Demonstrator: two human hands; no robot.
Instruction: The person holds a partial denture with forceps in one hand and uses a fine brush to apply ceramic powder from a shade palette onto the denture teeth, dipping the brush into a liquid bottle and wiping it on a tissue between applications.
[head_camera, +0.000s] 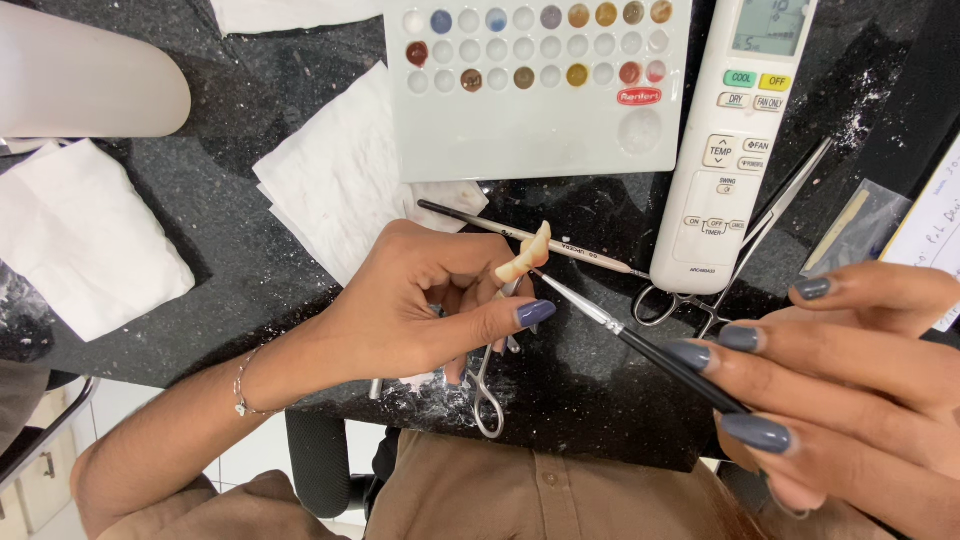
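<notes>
Hands over a black speckled countertop (250, 270), seen from the wearer's head. Left hand (420, 310) is curled closed around a metal clamp tool (487, 395); its ring handles hang below the palm, and its tip holds a small cream tooth-shaped piece (525, 258) raised above the fingers. Right hand (850, 370) pinches a thin black-handled brush (640, 345) between thumb and fingertips, fingers otherwise loosely extended. Brush tip sits right at the lower edge of the cream piece, touching or nearly so; can't tell which.

Around them: a second thin brush (520, 236) lies flat on the counter behind the piece. White mixing palette (540, 130) with round wells, some holding brown, red and blue pigments, sits further back. White remote control (735, 140) lies to the right of it, with metal forceps (740, 250) partly under and beside it. White paper tissues (330, 180) lie to the left. White powder dust near the counter edge.
</notes>
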